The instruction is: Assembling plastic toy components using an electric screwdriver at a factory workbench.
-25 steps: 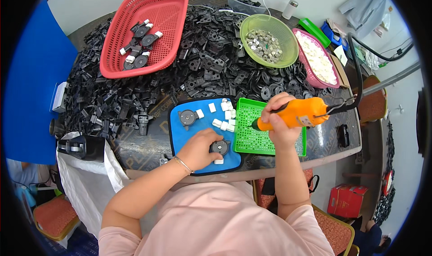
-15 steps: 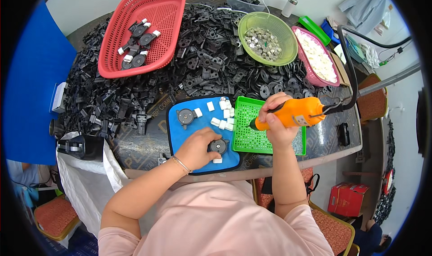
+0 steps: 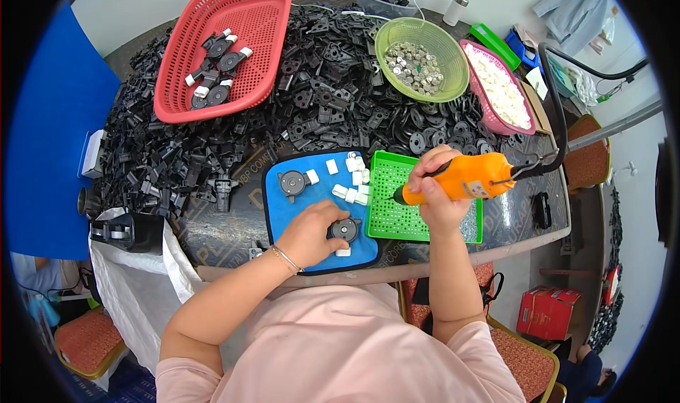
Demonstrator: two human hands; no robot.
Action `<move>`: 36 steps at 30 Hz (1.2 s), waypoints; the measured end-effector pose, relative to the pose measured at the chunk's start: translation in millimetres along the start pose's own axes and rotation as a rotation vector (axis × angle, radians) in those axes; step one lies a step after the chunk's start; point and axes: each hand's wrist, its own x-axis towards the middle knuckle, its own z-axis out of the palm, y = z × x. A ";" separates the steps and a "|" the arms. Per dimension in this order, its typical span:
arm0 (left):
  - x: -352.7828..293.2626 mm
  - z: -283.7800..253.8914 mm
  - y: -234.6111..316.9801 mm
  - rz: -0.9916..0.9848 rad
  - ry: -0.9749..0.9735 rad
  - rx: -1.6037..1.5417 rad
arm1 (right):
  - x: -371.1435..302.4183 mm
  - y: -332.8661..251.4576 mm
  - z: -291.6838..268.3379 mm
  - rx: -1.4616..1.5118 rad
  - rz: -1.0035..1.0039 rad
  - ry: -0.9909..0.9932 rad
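While the round blk part sits on the blue mat nr the front of the counter, the L hand pinches it btwn thumb & fingers. R hand is wrapped round an orange pwr driver, dark tip over the green tray; white pcs lie on the mat by the tray, & beyond, a heap of blk parts carries a red basket

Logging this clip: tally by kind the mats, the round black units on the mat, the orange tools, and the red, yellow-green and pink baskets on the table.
Blue mat: 1
Round units on it: 2
Orange tool: 1
Red basket: 1
Yellow-green basket: 1
Pink basket: 1
Total: 7
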 end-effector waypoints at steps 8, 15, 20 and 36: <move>0.7 -0.4 -0.2 -0.001 -0.003 -0.015 | 3.2 -1.4 2.9 -0.001 -0.003 0.025; 0.3 -0.3 -1.2 0.007 -0.001 -0.004 | 3.9 -5.3 4.3 0.018 0.021 0.032; 0.1 -3.4 3.9 -0.063 -0.040 -0.035 | 8.1 -28.2 20.8 0.155 -0.030 0.019; 3.3 13.1 -19.7 0.085 0.014 -0.083 | -10.1 -10.7 75.4 0.080 0.157 -0.286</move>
